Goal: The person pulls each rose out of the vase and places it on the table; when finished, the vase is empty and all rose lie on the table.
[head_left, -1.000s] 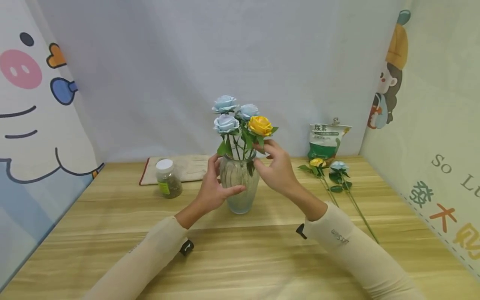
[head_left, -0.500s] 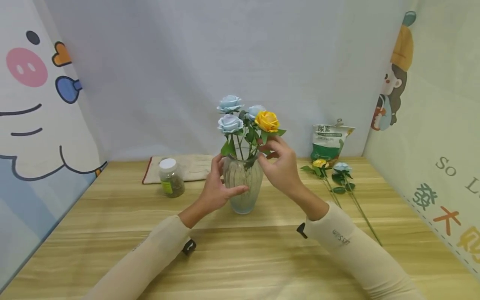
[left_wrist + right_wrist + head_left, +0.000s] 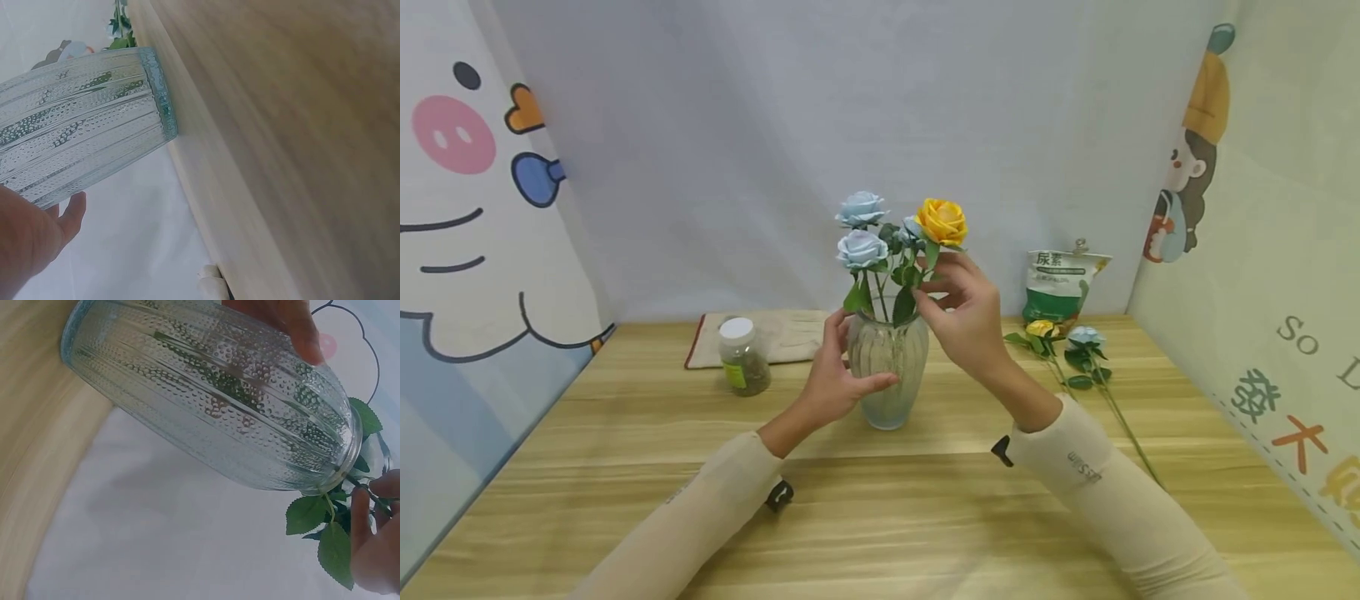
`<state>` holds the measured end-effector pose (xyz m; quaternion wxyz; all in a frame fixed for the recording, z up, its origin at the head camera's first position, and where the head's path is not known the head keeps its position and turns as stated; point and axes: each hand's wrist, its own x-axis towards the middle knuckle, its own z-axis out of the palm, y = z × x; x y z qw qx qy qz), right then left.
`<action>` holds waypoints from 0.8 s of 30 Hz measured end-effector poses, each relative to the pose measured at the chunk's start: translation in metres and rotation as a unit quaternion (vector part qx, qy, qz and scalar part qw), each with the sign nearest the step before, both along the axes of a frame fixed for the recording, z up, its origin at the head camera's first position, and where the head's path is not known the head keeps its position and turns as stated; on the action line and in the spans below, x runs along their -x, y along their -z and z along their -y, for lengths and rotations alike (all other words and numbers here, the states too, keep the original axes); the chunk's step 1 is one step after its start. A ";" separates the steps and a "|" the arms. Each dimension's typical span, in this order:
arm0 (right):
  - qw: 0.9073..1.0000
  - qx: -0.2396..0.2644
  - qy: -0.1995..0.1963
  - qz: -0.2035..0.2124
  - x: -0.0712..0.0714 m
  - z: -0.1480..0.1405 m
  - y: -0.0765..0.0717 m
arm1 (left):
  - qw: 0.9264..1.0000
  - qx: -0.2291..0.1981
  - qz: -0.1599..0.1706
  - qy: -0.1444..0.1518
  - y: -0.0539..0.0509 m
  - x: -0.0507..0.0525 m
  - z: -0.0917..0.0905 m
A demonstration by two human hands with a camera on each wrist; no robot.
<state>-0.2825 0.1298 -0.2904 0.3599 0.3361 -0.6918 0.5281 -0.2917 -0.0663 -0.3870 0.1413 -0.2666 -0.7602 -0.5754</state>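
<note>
A ribbed clear glass vase (image 3: pixel 891 358) stands upright on the table, and my left hand (image 3: pixel 831 379) grips its left side with the thumb across the front. Several pale blue roses (image 3: pixel 862 250) stand in it. Over the right of the rim, my right hand (image 3: pixel 966 312) pinches the stem of a yellow rose (image 3: pixel 942 222). The right wrist view shows that stem (image 3: pixel 359 482) between thumb and finger at the vase mouth, beside green leaves (image 3: pixel 335 555). Bumpy glass of the vase (image 3: pixel 87 119) fills the left of the left wrist view; its base meets the table.
A jar with a white lid (image 3: pixel 743 358) stands at left, before a pale glove (image 3: pixel 790 333). At right lie a yellow rose (image 3: pixel 1042 328) and a blue rose (image 3: pixel 1085 337) with long stems, before a clipped green-and-white bag (image 3: pixel 1060 285). Cloth walls (image 3: pixel 737 150) enclose the table.
My right hand has lifted the yellow rose slightly, up and to the right; it now partly covers a blue rose behind. My left hand stays on the vase. The head view shifted a little.
</note>
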 end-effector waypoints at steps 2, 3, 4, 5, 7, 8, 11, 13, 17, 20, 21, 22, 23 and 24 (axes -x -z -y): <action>1.000 0.011 -0.004 -0.016 0.002 -0.001 -0.001 | 1.000 -0.002 -0.002 -0.001 0.000 0.000 0.000; 0.999 0.018 -0.010 -0.025 0.003 -0.001 -0.001 | 1.000 -0.002 -0.004 -0.001 0.000 0.000 0.000; 0.999 0.026 -0.013 -0.033 0.003 -0.001 -0.002 | 1.000 -0.004 -0.005 0.000 0.000 0.000 0.000; 0.998 0.032 -0.018 -0.041 0.003 -0.002 -0.003 | 1.000 -0.006 -0.005 0.002 0.000 0.000 0.000; 0.997 0.040 -0.028 -0.054 0.002 -0.002 -0.005 | 1.000 -0.009 -0.004 0.004 0.000 -0.001 0.000; 0.997 0.043 -0.034 -0.058 0.002 -0.002 -0.006 | 1.000 -0.010 -0.004 0.005 0.000 -0.001 0.000; 0.995 0.049 -0.053 -0.064 0.000 -0.003 -0.009 | 1.000 -0.010 -0.004 0.006 0.000 0.000 0.000; 0.995 0.052 -0.064 -0.061 -0.001 -0.004 -0.010 | 1.000 -0.009 -0.005 0.006 0.001 0.000 0.000; 0.994 0.049 -0.074 -0.063 -0.002 -0.005 -0.012 | 1.000 -0.011 -0.003 0.006 0.001 0.000 0.000; 0.993 0.040 -0.078 -0.075 -0.002 -0.007 -0.013 | 1.000 -0.012 -0.001 0.007 0.001 -0.001 0.000; 0.993 0.038 -0.079 -0.078 -0.002 -0.008 -0.013 | 1.000 -0.011 -0.001 0.006 0.001 -0.001 0.000; 0.993 0.036 -0.079 -0.082 -0.002 -0.008 -0.014 | 1.000 -0.010 -0.003 0.006 0.001 0.000 0.000; 0.993 0.038 -0.078 -0.084 -0.002 -0.009 -0.014 | 1.000 -0.010 -0.004 0.007 0.001 0.000 -0.001; 0.993 0.040 -0.076 -0.086 -0.002 -0.009 -0.015 | 1.000 -0.010 -0.006 0.007 0.001 0.000 -0.001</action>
